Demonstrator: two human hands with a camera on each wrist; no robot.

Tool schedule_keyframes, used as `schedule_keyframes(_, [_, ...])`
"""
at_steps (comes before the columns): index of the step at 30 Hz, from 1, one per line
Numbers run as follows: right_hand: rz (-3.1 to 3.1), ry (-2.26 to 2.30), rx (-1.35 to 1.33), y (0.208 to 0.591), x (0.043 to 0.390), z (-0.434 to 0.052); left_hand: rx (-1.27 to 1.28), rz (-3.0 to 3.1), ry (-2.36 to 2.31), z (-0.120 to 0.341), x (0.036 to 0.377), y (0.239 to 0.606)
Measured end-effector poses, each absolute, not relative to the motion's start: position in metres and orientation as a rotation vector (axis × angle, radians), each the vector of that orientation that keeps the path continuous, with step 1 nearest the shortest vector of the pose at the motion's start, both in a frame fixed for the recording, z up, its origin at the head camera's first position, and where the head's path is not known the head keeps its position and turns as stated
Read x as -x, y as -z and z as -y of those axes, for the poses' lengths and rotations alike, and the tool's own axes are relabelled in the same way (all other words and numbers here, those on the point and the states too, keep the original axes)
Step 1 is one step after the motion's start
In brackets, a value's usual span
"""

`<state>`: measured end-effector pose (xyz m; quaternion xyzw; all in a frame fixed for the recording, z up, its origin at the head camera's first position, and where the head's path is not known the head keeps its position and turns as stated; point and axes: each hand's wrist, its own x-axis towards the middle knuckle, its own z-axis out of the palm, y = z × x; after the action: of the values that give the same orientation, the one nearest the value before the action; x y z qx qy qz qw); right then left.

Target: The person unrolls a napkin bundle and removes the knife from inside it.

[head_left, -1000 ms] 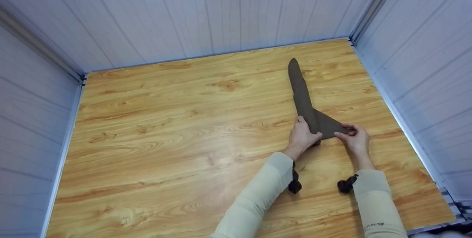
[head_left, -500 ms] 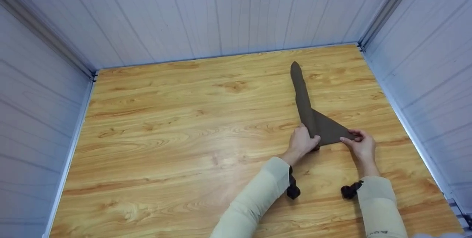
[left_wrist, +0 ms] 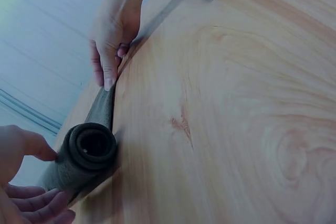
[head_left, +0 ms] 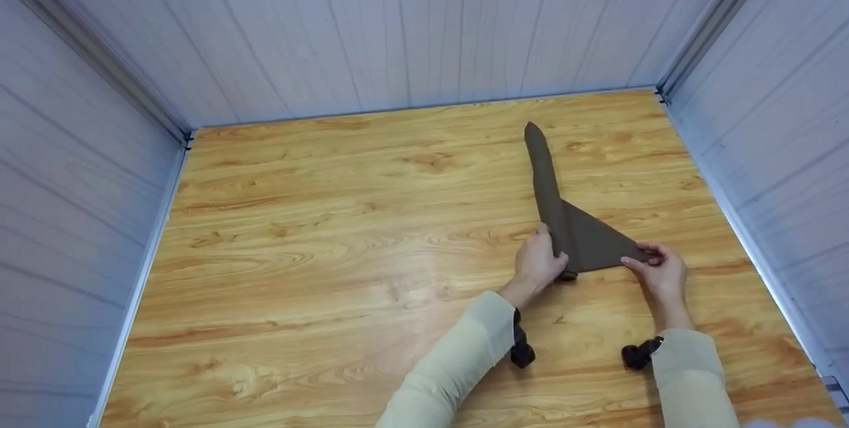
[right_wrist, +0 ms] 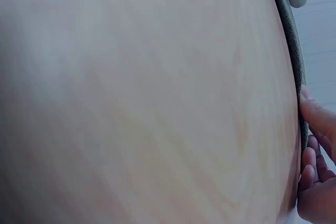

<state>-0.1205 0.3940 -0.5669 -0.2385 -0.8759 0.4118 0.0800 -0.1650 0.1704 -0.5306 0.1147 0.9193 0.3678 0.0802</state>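
A brown cloth [head_left: 585, 243] lies on the wooden table [head_left: 318, 242], rolled into a long tube that points to the far wall, with a flat triangular flap spreading to the right. My left hand [head_left: 540, 262] grips the near end of the roll; the left wrist view shows the coiled end [left_wrist: 92, 148] between its thumb and fingers [left_wrist: 37, 203]. My right hand [head_left: 656, 270] pinches the flap's right corner against the table, seen also in the left wrist view as a right hand [left_wrist: 111, 40]. The right wrist view shows the cloth's edge [right_wrist: 292, 40] and my fingertips [right_wrist: 314, 174].
White panelled walls [head_left: 398, 30] close the table in at the back, left and right. A black wrist strap [head_left: 521, 352] hangs under the left sleeve and another strap [head_left: 639, 354] under the right. Bare wood stretches to the left of the cloth.
The head view has drifted a little, so everything sits lower in the frame. Both hands keep the same hold on the cloth.
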Motion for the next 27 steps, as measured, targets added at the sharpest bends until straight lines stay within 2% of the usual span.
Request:
schedule_keyframes(11, [2.621, -1.209, 0.671, 0.566, 0.119, -0.395, -0.500, -2.893, -0.959, -0.187, 0.163, 0.528])
schedule_keyframes(19, [2.624, -1.205, 0.680, 0.569, 0.118, -0.394, -0.397, -2.922, -0.761, -0.193, 0.167, 0.543])
schedule_keyframes(27, [2.623, -1.210, 0.686, 0.569, 0.121, -0.396, -0.309, -2.928, -0.762, -0.194, 0.172, 0.550])
